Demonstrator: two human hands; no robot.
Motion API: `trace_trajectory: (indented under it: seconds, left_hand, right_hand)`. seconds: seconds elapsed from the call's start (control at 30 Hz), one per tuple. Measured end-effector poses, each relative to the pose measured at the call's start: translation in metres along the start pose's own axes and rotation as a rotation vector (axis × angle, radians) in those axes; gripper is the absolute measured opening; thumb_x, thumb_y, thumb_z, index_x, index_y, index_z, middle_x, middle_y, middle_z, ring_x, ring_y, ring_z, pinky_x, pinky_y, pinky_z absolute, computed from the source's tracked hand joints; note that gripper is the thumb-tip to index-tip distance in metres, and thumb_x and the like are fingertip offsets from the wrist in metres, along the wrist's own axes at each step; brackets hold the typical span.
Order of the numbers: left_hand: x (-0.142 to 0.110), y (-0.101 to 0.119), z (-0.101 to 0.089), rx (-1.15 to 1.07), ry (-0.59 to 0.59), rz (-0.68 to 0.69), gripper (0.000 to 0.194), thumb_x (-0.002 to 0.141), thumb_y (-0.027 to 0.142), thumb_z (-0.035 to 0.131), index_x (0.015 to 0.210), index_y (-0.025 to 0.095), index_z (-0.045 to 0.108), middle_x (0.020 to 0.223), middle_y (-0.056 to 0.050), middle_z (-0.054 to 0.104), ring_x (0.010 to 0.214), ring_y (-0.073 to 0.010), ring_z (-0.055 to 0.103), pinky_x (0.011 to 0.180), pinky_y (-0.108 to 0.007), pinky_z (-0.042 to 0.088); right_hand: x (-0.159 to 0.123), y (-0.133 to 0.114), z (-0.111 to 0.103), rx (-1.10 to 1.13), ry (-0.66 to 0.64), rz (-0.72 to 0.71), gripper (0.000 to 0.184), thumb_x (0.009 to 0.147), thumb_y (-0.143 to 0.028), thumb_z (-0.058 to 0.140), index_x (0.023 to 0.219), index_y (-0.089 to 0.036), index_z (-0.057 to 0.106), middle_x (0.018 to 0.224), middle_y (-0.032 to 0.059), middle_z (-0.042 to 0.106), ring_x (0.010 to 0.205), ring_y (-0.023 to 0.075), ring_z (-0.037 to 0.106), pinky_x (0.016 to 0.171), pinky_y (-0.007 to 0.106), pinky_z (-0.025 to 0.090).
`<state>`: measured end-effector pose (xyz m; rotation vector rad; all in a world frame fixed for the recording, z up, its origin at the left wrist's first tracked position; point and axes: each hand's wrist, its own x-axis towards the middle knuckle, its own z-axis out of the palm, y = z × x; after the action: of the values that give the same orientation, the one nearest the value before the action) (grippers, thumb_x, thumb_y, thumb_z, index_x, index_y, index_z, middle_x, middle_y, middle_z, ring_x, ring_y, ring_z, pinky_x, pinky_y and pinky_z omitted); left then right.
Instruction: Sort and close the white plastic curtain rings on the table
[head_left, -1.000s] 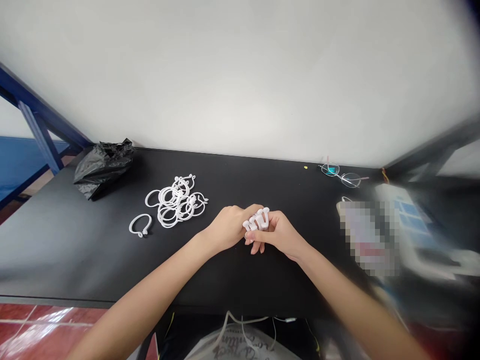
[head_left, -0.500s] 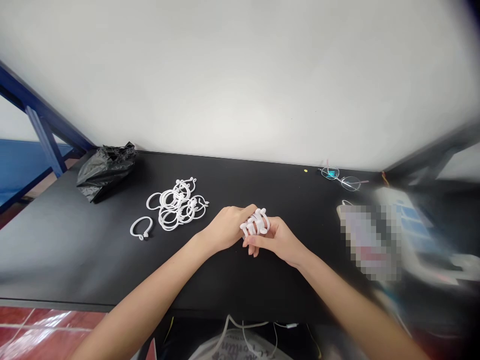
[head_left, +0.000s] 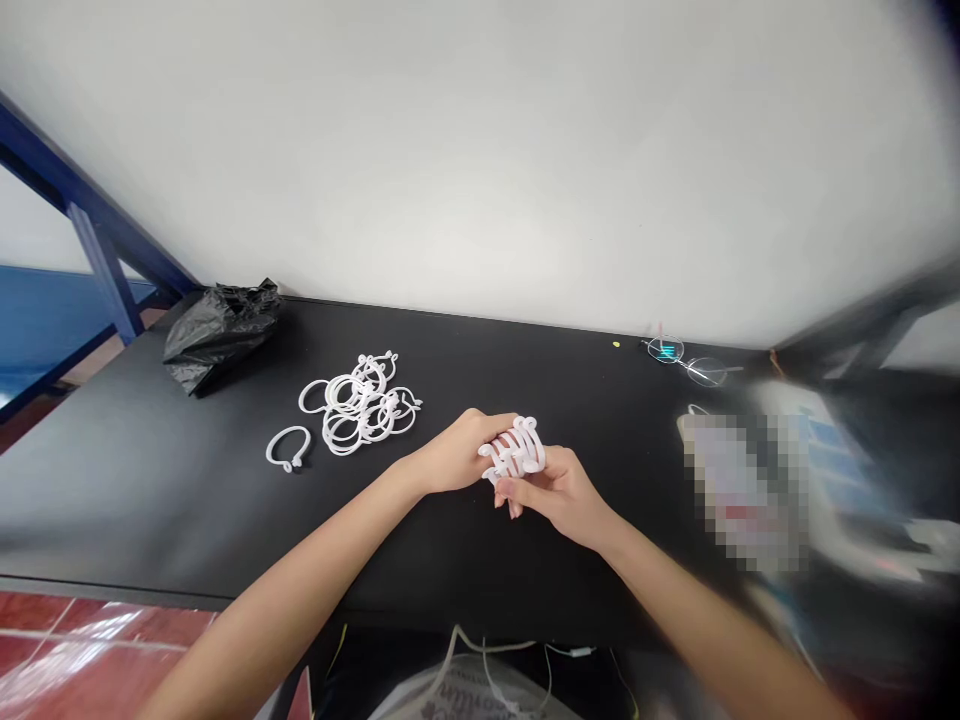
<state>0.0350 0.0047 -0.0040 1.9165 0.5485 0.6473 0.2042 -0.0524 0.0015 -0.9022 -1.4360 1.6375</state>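
Note:
Between my two hands, above the black table, is a bunch of white plastic curtain rings [head_left: 531, 450] with small knobbed ends. My left hand [head_left: 459, 452] is closed on the bunch from the left, some of its fingers hidden behind or inside the rings. From the right, my right hand [head_left: 571, 498] grips the lower edge of the bunch, its thumb in front. To the left of my hands lies a loose pile of similar white rings [head_left: 345, 430]. One single ring [head_left: 274, 438] rests apart from the pile.
A crumpled black plastic bag [head_left: 221, 330] sits at the back left of the black table [head_left: 420, 560]. Eyeglasses [head_left: 705, 372] lie near the wall at the back right. A blurred-out object [head_left: 742, 490] and a pale device [head_left: 825, 460] are at the right.
The rings between my hands have tilted and show more of their curved sides. My right hand has shifted slightly right and down. The whole view has moved a little.

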Motion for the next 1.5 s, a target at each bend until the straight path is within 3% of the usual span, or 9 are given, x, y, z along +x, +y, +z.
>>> trace_trajectory:
  seconds: [0.33, 0.5, 0.7, 0.83, 0.93, 1.1, 1.27, 1.37, 1.5]
  left_hand:
    - [0.001, -0.006, 0.005, -0.288, -0.037, -0.098, 0.008, 0.081, 0.012, 0.052, 0.079, 0.011, 0.059, 0.066, 0.002, 0.056, 0.056, -0.0059, 0.047, 0.051, -0.015, 0.038]
    - [0.0, -0.002, 0.007, -0.304, -0.021, -0.126, 0.009, 0.081, 0.01, 0.049, 0.079, 0.012, 0.058, 0.062, 0.003, 0.057, 0.051, -0.0053, 0.049, 0.048, -0.015, 0.037]
    - [-0.002, -0.004, 0.007, -0.138, 0.007, -0.068, 0.014, 0.087, 0.008, 0.044, 0.082, 0.015, 0.055, 0.05, 0.006, 0.058, 0.05, -0.0078, 0.056, 0.053, -0.015, 0.04]
    - [-0.004, -0.001, 0.003, 0.016, 0.04, -0.04, 0.012, 0.091, 0.013, 0.045, 0.088, 0.015, 0.057, 0.061, 0.004, 0.061, 0.053, -0.0074, 0.054, 0.055, -0.017, 0.04]
    - [-0.004, 0.004, 0.0, 0.123, 0.062, -0.016, 0.011, 0.092, 0.018, 0.046, 0.084, 0.016, 0.053, 0.068, 0.003, 0.061, 0.056, -0.0078, 0.052, 0.056, -0.018, 0.039]
    - [-0.004, 0.003, -0.001, 0.345, 0.037, 0.005, 0.017, 0.084, 0.028, 0.061, 0.078, 0.017, 0.048, 0.069, 0.002, 0.059, 0.054, -0.0103, 0.049, 0.053, -0.021, 0.033]
    - [-0.006, -0.001, -0.004, 0.582, -0.037, -0.063, 0.019, 0.085, 0.021, 0.055, 0.069, 0.017, 0.046, 0.06, 0.002, 0.055, 0.047, -0.0106, 0.043, 0.049, -0.024, 0.025]
    - [-0.006, -0.002, -0.006, 0.584, -0.078, -0.059, 0.025, 0.085, 0.021, 0.054, 0.063, 0.017, 0.044, 0.056, 0.002, 0.052, 0.046, -0.01, 0.042, 0.049, -0.024, 0.024]
    - [-0.005, -0.003, -0.006, 0.36, -0.095, -0.009, 0.028, 0.089, 0.021, 0.048, 0.062, 0.016, 0.044, 0.056, 0.003, 0.051, 0.047, -0.0072, 0.039, 0.05, -0.022, 0.029]
  right_hand:
    - [-0.007, 0.004, -0.003, -0.11, -0.044, -0.058, 0.016, 0.085, -0.028, 0.07, 0.074, -0.016, 0.072, 0.065, 0.0012, 0.068, 0.055, 0.0117, 0.063, 0.056, 0.024, 0.054]
    - [-0.007, -0.001, -0.006, -0.076, -0.078, -0.001, 0.018, 0.086, -0.029, 0.07, 0.077, -0.015, 0.072, 0.068, 0.0022, 0.07, 0.061, 0.0127, 0.067, 0.063, 0.025, 0.056]
    - [-0.001, -0.009, -0.016, 0.125, -0.146, 0.119, 0.033, 0.095, -0.042, 0.057, 0.093, -0.012, 0.07, 0.086, 0.0084, 0.074, 0.068, 0.0129, 0.07, 0.071, 0.028, 0.058]
    - [0.0, -0.01, -0.02, 0.199, -0.089, 0.142, 0.031, 0.094, -0.042, 0.059, 0.105, -0.014, 0.066, 0.086, 0.0083, 0.075, 0.069, 0.0152, 0.073, 0.064, 0.026, 0.058]
    - [0.0, -0.01, -0.02, 0.181, -0.027, 0.115, 0.026, 0.092, -0.038, 0.063, 0.094, -0.013, 0.068, 0.077, 0.0064, 0.074, 0.065, 0.0152, 0.073, 0.058, 0.024, 0.057]
    - [0.001, -0.007, -0.017, 0.099, -0.032, 0.119, 0.027, 0.089, -0.038, 0.067, 0.087, -0.011, 0.071, 0.072, 0.0062, 0.073, 0.062, 0.0158, 0.071, 0.058, 0.027, 0.058]
    - [-0.001, -0.005, -0.013, -0.024, 0.015, 0.069, 0.024, 0.091, -0.036, 0.064, 0.084, -0.014, 0.071, 0.071, 0.0039, 0.072, 0.062, 0.0139, 0.069, 0.064, 0.028, 0.059]
    - [-0.003, -0.004, -0.011, -0.112, 0.035, -0.004, 0.025, 0.093, -0.034, 0.061, 0.079, -0.015, 0.07, 0.069, 0.0028, 0.071, 0.064, 0.0142, 0.069, 0.067, 0.028, 0.059]
    - [-0.005, -0.005, -0.009, -0.176, 0.025, -0.06, 0.024, 0.094, -0.033, 0.059, 0.082, -0.015, 0.071, 0.071, 0.0034, 0.073, 0.064, 0.0158, 0.072, 0.066, 0.028, 0.061]
